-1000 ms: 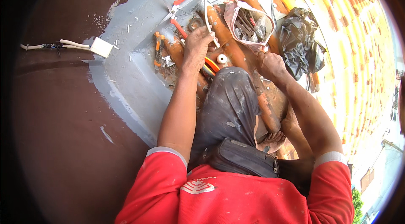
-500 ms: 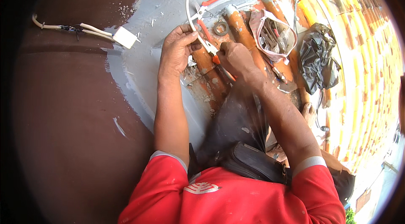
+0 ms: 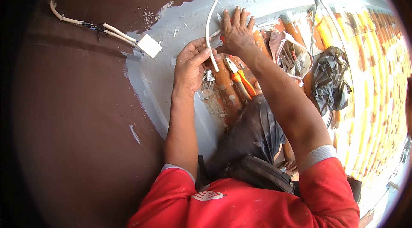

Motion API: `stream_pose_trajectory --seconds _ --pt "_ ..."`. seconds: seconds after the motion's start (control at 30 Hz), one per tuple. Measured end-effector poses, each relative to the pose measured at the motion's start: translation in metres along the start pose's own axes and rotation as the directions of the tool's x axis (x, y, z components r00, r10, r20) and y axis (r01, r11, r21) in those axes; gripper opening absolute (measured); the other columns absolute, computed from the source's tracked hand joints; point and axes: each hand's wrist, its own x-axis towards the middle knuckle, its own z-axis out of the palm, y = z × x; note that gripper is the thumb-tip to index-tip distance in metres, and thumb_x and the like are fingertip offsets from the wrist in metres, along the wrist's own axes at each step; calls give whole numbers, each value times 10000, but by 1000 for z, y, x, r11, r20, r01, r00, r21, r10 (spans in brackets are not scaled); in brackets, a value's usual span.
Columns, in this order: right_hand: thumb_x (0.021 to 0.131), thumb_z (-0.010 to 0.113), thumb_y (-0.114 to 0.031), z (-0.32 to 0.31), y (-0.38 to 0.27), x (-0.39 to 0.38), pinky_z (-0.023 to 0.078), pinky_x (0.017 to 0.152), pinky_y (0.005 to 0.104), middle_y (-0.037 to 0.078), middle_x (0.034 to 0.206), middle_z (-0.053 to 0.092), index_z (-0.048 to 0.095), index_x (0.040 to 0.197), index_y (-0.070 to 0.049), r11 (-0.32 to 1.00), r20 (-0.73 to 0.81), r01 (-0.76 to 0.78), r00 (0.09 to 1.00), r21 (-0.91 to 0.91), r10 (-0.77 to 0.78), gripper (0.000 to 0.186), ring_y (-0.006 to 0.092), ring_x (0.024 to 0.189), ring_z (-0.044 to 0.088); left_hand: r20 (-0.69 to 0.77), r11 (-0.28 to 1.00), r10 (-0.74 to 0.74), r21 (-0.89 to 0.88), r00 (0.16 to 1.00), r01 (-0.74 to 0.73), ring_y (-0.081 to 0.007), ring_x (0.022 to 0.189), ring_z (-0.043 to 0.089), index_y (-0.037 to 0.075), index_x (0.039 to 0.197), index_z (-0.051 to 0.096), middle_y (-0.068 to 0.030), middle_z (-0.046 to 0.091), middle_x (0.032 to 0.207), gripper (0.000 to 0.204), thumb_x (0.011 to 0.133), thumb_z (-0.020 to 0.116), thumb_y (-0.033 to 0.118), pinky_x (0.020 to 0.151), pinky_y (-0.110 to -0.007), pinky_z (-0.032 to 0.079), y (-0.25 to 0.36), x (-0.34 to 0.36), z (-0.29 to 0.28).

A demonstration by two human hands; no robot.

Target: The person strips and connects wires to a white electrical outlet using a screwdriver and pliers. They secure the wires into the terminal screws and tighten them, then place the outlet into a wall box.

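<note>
A white cable (image 3: 210, 18) curves down from the top of the view, and my left hand (image 3: 191, 65) pinches it near its lower end between thumb and fingers. My right hand (image 3: 238, 34) is open, its fingers spread over a red-handled cutting tool, mostly hidden beneath; a pointed metal tip (image 3: 219, 17) shows beside the fingers. Whether the palm touches the tool, I cannot tell. Below that hand, pliers (image 3: 240, 78) with orange and yellow handles lie on the clay roof tiles (image 3: 224, 81), close to the cable's end.
A pink-rimmed pouch (image 3: 278, 44) of tools and a crumpled black plastic bag (image 3: 331, 80) sit on the tiles to the right. On the brown wall (image 3: 81, 112) at left, a white box (image 3: 149, 46) hangs on cables. A dark cable (image 3: 316, 17) runs down at upper right.
The pliers have left my right hand and now lie on the tiles. That hand has moved up and opened over the red-handled tool. My left hand still holds the cable.
</note>
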Motion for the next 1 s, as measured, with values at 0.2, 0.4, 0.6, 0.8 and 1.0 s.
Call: stream_pose_trajectory --seconds 0.2,0.4,0.6,0.8,1.0 --pt "894 737 -223 -4 -3 10 347 1240 622 379 1457 516 471 1511 120 998 -110 36 993 -52 -41 754 551 1464 439 54 980 196 -37 979 -194 -253 1000 776 -31 1470 637 -184 781 1117 430 1040 631 -32 917 -391 623 22 -5 6" --pt "953 662 -253 -54 25 -12 463 1049 577 307 1210 637 623 1206 94 987 -46 79 996 140 -73 431 446 1139 607 167 766 543 302 823 -567 -205 1109 766 -11 1404 711 -160 783 1187 328 1080 681 28 901 -324 635 51 -4 33" --pt "1026 591 -189 -198 130 -114 482 1023 546 335 1144 633 554 1144 98 993 245 4 969 121 -34 313 457 1126 623 651 -127 710 492 268 -861 -245 919 714 83 1218 765 -68 720 1002 190 1040 760 147 815 -416 567 82 38 129" --pt "962 593 -143 -292 191 -230 502 889 557 275 986 609 511 1130 6 834 135 -431 902 344 410 239 458 1007 658 711 441 527 239 466 -865 -123 864 678 -29 1101 717 -54 723 963 111 1076 716 79 765 -306 555 38 38 277" --pt "919 619 -154 -300 221 -264 490 915 577 311 1030 610 521 1139 48 803 -114 -467 835 370 539 314 511 1003 619 698 692 413 177 585 -700 -59 790 622 -36 1078 735 -31 724 875 114 1080 700 72 688 -274 516 -6 15 369"
